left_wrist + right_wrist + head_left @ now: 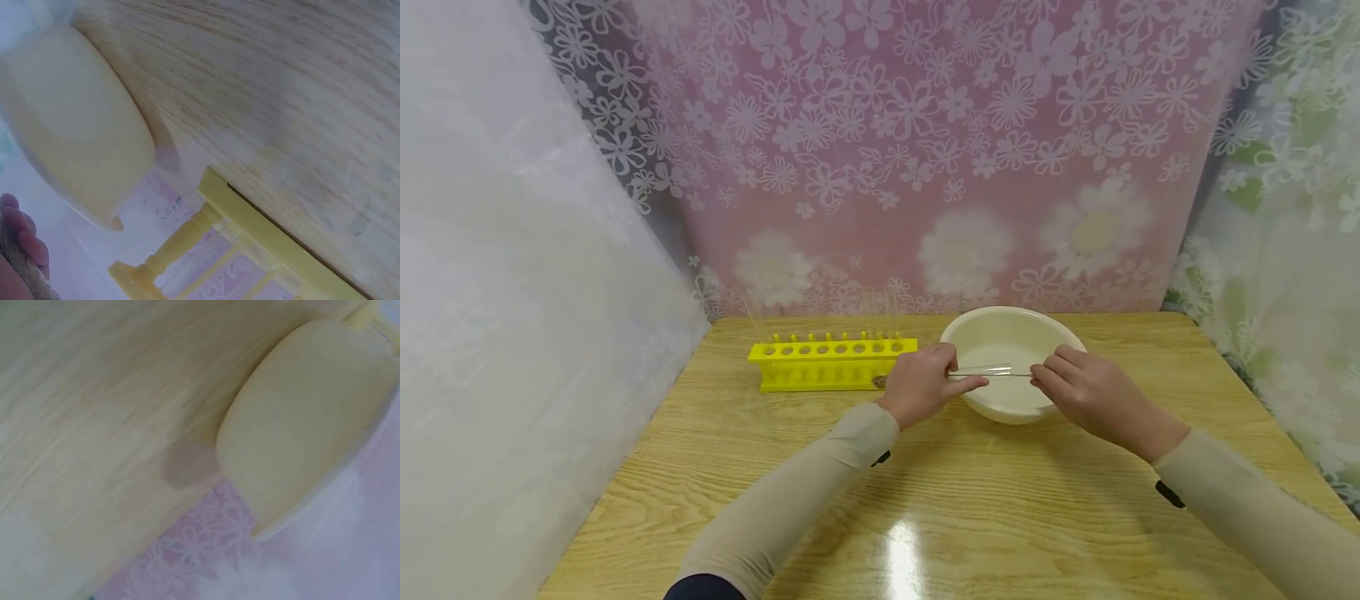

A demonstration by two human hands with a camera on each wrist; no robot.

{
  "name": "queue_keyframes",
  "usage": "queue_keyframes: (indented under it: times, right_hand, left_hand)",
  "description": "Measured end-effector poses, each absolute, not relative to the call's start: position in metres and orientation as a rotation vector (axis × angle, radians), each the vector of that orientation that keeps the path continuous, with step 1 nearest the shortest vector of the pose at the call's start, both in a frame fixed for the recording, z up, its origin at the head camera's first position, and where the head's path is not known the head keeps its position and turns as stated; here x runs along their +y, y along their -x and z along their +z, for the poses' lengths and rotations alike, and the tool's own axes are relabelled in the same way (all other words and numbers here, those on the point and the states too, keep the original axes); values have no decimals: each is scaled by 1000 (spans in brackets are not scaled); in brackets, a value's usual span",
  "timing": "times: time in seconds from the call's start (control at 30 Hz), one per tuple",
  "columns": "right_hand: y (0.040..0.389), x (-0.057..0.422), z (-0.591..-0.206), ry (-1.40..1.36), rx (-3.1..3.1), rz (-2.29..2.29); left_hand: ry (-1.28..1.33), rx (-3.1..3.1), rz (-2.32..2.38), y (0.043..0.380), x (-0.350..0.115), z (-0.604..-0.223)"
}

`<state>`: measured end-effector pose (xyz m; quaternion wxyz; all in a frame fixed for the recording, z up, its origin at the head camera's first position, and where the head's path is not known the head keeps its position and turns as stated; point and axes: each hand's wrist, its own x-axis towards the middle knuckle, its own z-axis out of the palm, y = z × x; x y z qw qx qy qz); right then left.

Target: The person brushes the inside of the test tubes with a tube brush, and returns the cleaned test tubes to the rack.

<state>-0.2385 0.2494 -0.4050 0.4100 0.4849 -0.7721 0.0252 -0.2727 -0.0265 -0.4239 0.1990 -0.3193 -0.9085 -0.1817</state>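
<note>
Before a floral curtain (865, 158), a wooden table (985, 517) bears a cream basin (977, 333), likely set to catch drips, and a yellow rack (820, 387). Over the basin, the left hand (922, 382) and right hand (1097, 396) face each other, apparently for alignment: the left grips a glass tube (1000, 369), the right pinches a thin rod (1022, 375) at its mouth.

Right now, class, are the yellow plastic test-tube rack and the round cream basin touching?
Apart: the left wrist view shows a strip of table between the basin and the rack.
</note>
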Motion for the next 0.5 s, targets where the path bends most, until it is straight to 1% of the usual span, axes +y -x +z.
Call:
queue_keyframes:
  times: [0.13,0.27,0.4,0.5]
  right_hand:
    - [240,252,-405,-1274,-1888,-2]
    - [238,251,-404,-1257,-1965,126]
    - [234,250,-402,-1175,-2222,500]
    - [229,251,-399,-1002,-2481,904]
  left_hand:
    - [894,-2568,-534,271,-26,-423]
    - [902,-2560,-530,271,-27,-424]
    - [919,-2521,-498,271,-28,-423]
    - [937,-2487,-472,271,-29,-422]
